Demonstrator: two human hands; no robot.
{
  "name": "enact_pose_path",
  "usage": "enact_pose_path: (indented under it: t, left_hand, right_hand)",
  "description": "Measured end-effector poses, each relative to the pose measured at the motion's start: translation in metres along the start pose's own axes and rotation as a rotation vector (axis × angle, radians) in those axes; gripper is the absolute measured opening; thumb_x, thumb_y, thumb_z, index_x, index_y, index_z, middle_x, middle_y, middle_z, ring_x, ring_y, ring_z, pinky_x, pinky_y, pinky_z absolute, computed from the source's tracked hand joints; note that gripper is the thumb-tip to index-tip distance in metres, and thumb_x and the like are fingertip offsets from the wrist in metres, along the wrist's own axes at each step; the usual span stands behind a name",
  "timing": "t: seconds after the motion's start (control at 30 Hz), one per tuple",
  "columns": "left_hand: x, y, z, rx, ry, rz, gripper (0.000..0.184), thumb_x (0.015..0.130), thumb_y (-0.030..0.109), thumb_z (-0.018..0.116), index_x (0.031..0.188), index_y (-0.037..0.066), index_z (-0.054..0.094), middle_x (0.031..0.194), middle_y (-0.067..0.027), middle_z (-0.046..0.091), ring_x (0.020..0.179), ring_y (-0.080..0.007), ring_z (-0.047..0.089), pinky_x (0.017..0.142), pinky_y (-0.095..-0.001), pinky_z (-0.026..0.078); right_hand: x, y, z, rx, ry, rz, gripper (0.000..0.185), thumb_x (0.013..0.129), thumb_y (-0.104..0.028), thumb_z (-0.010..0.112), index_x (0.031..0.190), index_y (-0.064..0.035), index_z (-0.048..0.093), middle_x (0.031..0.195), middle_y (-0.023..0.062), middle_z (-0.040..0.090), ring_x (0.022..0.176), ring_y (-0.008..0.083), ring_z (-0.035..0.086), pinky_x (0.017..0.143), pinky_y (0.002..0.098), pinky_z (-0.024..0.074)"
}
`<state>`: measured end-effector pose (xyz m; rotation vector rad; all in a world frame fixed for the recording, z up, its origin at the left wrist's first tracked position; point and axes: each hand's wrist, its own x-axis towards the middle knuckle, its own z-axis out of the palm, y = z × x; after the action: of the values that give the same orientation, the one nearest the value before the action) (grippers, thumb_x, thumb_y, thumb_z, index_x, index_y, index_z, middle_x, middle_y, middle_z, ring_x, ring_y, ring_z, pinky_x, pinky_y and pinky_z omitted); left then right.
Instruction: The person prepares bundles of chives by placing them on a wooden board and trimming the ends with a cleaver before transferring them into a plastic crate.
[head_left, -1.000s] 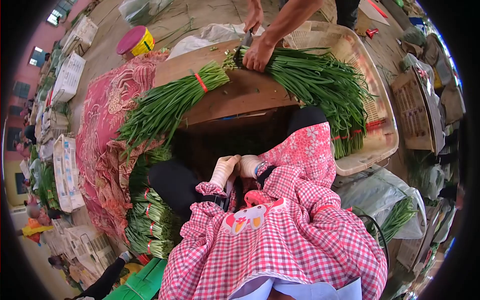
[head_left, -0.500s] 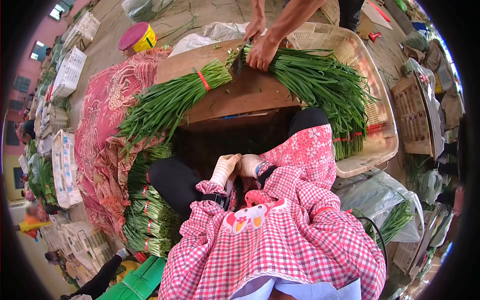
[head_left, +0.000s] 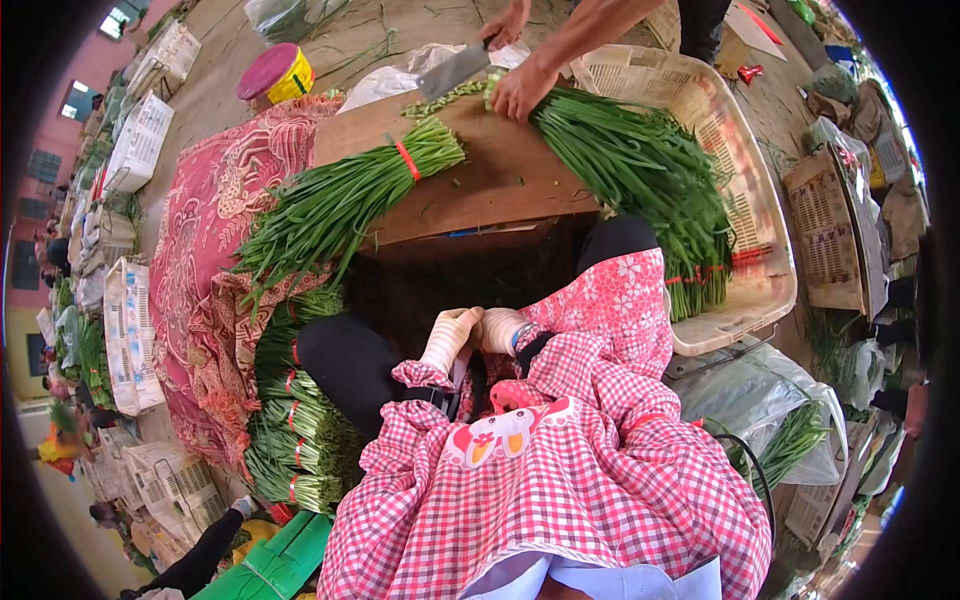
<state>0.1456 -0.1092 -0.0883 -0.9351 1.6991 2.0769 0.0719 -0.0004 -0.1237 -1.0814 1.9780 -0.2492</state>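
Observation:
My left hand and my right hand meet in front of my lap, both in pale striped coverings. Their fingers are closed against each other, and I cannot make out anything between them. Beyond them is a brown wooden board. On it lies a bunch of garlic chives tied with a red band. Across from me, a co-worker's hand presses a loose bunch of chives at its cut end. The co-worker's other hand holds a cleaver raised beside trimmed stalk ends.
A cream plastic crate stands right, chives hanging over it. Banded bunches are stacked by my left knee, beside a red patterned cloth. A yellow and maroon bucket stands at the back; a clear plastic bag lies right.
The co-worker's cleaver has moved up and left, off the bunch. The loose chives now lie farther from the tied bunch, their ends trimmed. My hands have stayed put.

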Motion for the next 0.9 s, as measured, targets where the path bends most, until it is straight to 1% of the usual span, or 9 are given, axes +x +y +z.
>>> enact_pose_path:
  t: [0.17, 0.27, 0.33, 0.37, 0.6, 0.7, 0.77, 0.87, 0.9]
  left_hand:
    - [-0.003, 0.003, 0.003, -0.03, 0.04, -0.014, 0.031, 0.087, 0.024, 0.061, 0.064, 0.003, 0.061, 0.056, -0.0043, 0.056, 0.048, -0.0151, 0.049, 0.048, -0.0307, 0.038]
    - [-0.002, 0.002, 0.001, -0.05, 0.004, -0.003, 0.03, 0.087, 0.023, 0.06, 0.064, 0.003, 0.061, 0.056, -0.0043, 0.056, 0.048, -0.0152, 0.049, 0.048, -0.0308, 0.038]
    - [-0.002, 0.002, 0.001, -0.032, 0.0, 0.009, 0.03, 0.087, 0.023, 0.06, 0.064, 0.003, 0.061, 0.056, -0.0039, 0.055, 0.048, -0.015, 0.048, 0.047, -0.0309, 0.037]
    - [-0.002, 0.002, 0.002, -0.028, 0.009, 0.015, 0.031, 0.087, 0.023, 0.06, 0.064, 0.003, 0.061, 0.056, -0.0037, 0.055, 0.048, -0.0149, 0.048, 0.047, -0.0309, 0.037]
    - [-0.003, 0.003, 0.002, -0.038, 0.009, -0.003, 0.03, 0.087, 0.023, 0.061, 0.064, 0.004, 0.061, 0.056, -0.0031, 0.055, 0.049, -0.0145, 0.048, 0.049, -0.0305, 0.038]
    - [-0.003, 0.003, 0.002, -0.051, 0.013, -0.009, 0.031, 0.087, 0.023, 0.06, 0.063, 0.004, 0.06, 0.057, -0.0032, 0.055, 0.049, -0.0145, 0.049, 0.049, -0.0304, 0.038]
    - [-0.003, 0.002, 0.003, -0.074, 0.005, -0.012, 0.031, 0.087, 0.023, 0.06, 0.063, 0.004, 0.06, 0.056, -0.0033, 0.055, 0.05, -0.0145, 0.049, 0.049, -0.0305, 0.038]
    - [-0.002, 0.004, 0.002, -0.01, 0.013, 0.014, 0.031, 0.087, 0.024, 0.061, 0.063, 0.004, 0.06, 0.057, -0.0036, 0.055, 0.05, -0.0145, 0.049, 0.05, -0.0304, 0.039]
    - [-0.001, 0.004, 0.002, 0.016, 0.018, 0.001, 0.03, 0.087, 0.024, 0.061, 0.064, 0.004, 0.061, 0.058, -0.0032, 0.056, 0.051, -0.0142, 0.049, 0.05, -0.0302, 0.039]
  right_hand:
    - [0.006, 0.005, 0.009, -0.004, 0.033, -0.026, 0.026, 0.086, -0.026, 0.052, 0.1, -0.0168, 0.071, 0.104, 0.0129, 0.069, 0.098, 0.0312, 0.065, 0.083, 0.0425, 0.0515]
    - [0.008, 0.008, 0.011, -0.018, 0.047, -0.057, 0.026, 0.085, -0.027, 0.052, 0.099, -0.016, 0.071, 0.102, 0.0143, 0.069, 0.096, 0.0326, 0.065, 0.082, 0.0435, 0.0515]
    - [0.003, 0.004, 0.005, 0.023, 0.026, -0.032, 0.027, 0.085, -0.028, 0.052, 0.098, -0.0147, 0.07, 0.1, 0.0161, 0.069, 0.095, 0.0343, 0.065, 0.081, 0.0442, 0.0514]
    - [-0.003, -0.002, -0.002, -0.019, 0.022, -0.063, 0.023, 0.085, -0.018, 0.052, 0.097, -0.0134, 0.07, 0.101, 0.0147, 0.07, 0.093, 0.0322, 0.067, 0.077, 0.0435, 0.0533]
    - [-0.006, -0.002, -0.003, -0.032, 0.032, -0.043, 0.023, 0.084, -0.019, 0.052, 0.097, -0.0132, 0.07, 0.099, 0.0151, 0.07, 0.093, 0.0327, 0.067, 0.077, 0.0439, 0.0532]
    - [-0.002, 0.0, 0.001, -0.007, 0.016, 0.01, 0.023, 0.083, -0.019, 0.054, 0.097, -0.013, 0.07, 0.1, 0.0153, 0.07, 0.093, 0.0327, 0.067, 0.078, 0.0439, 0.0531]
    - [0.0, 0.001, 0.003, 0.038, 0.042, -0.01, 0.025, 0.082, -0.025, 0.054, 0.096, -0.013, 0.071, 0.098, 0.0158, 0.069, 0.094, 0.0331, 0.066, 0.081, 0.0435, 0.0516]
    - [-0.009, -0.006, -0.009, -0.011, -0.013, 0.023, 0.025, 0.082, -0.025, 0.054, 0.097, -0.0138, 0.071, 0.099, 0.0158, 0.069, 0.094, 0.033, 0.066, 0.082, 0.0432, 0.0516]
    - [-0.013, -0.009, -0.013, 0.034, 0.012, 0.053, 0.026, 0.082, -0.027, 0.055, 0.098, -0.0146, 0.071, 0.1, 0.0154, 0.069, 0.095, 0.0331, 0.065, 0.082, 0.0426, 0.0515]
